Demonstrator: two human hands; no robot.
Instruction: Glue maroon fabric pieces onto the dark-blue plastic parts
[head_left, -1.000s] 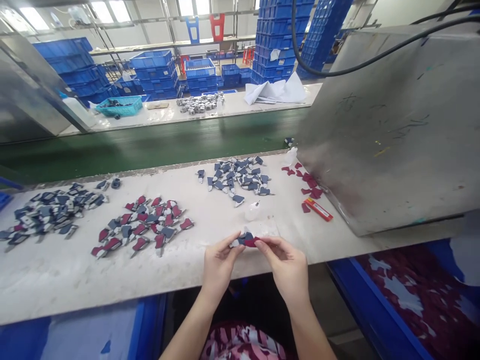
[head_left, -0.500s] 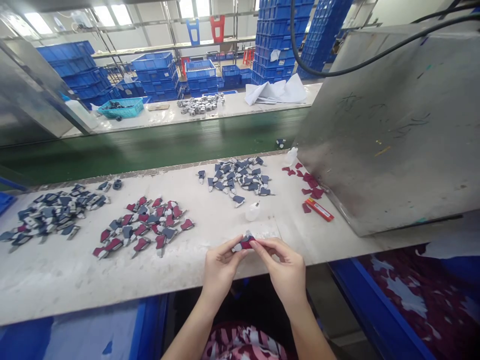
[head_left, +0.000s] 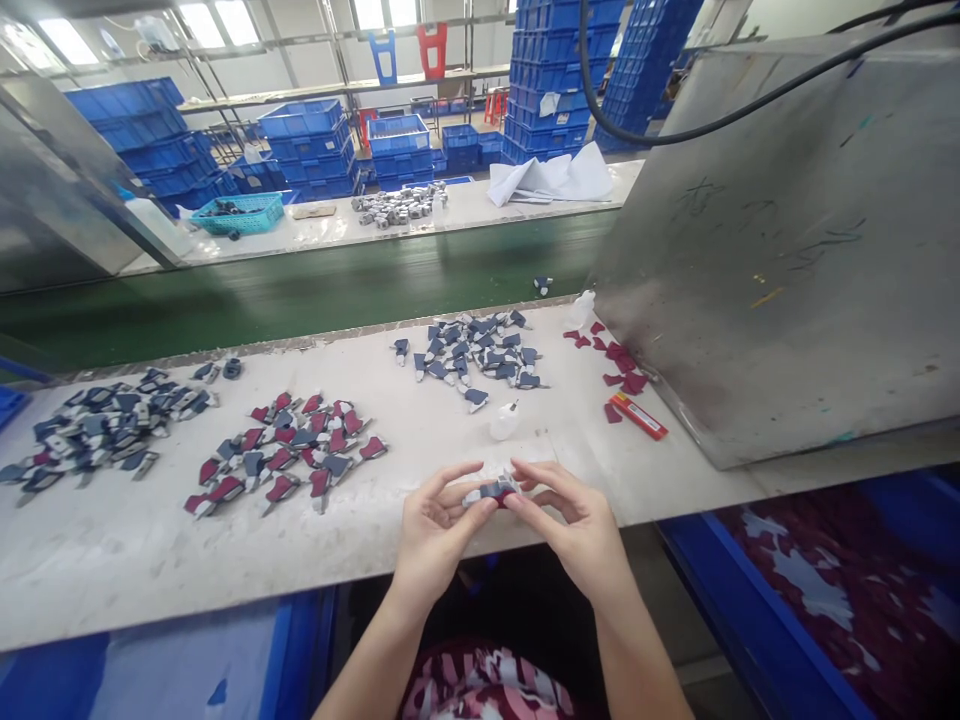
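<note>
Between my left hand (head_left: 442, 515) and my right hand (head_left: 566, 515) is a small grey, dark-blue and dark-red part (head_left: 493, 490), gripped by the thumbs and fingers of both. It is over the near edge of the worktable (head_left: 360, 545), and my fingers cover some of it. Just beyond my hands a small translucent white bottle (head_left: 505, 422) with a dark thin tip lies on the table. Farther off is a pile of dark-blue and grey parts (head_left: 480, 350). To the left lies a pile of dark-red and blue parts (head_left: 285, 450).
Another blue and grey heap (head_left: 105, 425) covers the far left. At right lie dark-red pieces (head_left: 619, 357) and a red-orange packet (head_left: 637, 416), beside a metal housing (head_left: 787, 280). A green conveyor belt (head_left: 315, 290) runs behind, carrying one blue part (head_left: 543, 286). Blue bins (head_left: 739, 600) stand below.
The part between my hands has been turned, showing more blue and less red. My index fingers have lifted. The blue part on the conveyor has shifted a little left.
</note>
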